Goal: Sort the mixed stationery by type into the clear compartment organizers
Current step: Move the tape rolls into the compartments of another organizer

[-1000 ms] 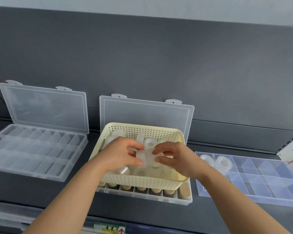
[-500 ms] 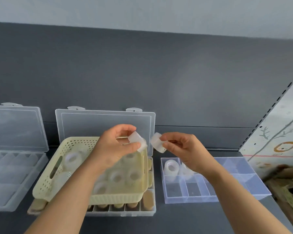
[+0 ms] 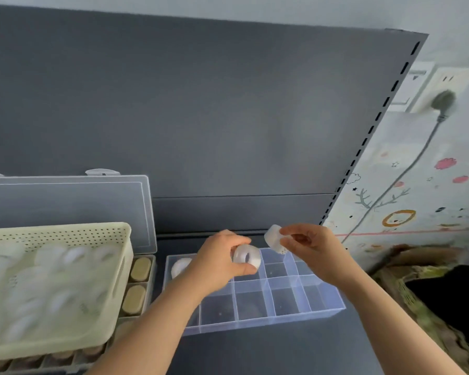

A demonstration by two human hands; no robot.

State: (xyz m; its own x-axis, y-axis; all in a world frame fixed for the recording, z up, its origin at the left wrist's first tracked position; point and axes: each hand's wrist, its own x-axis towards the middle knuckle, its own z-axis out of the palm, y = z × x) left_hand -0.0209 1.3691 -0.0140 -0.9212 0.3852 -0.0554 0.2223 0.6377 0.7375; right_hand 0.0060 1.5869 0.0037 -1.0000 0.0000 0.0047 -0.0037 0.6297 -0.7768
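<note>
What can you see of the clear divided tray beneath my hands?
The clear divided tray looks like bluish transparent plastic, lidless, split by thin walls into rows of rectangular compartments. It lies flat on the dark shelf, right of the cream basket. A white tape roll sits in its back-left compartment.

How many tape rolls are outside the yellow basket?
3: a roll in the left hand, a roll in the right hand, a roll in the clear box's back-left compartment; others possibly hidden.

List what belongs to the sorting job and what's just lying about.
Job: left hand pinching a tape roll; right hand pinching a second roll; clear organizer; cream basket of rolls.
Lying about: wall plug; wall stickers.
</note>
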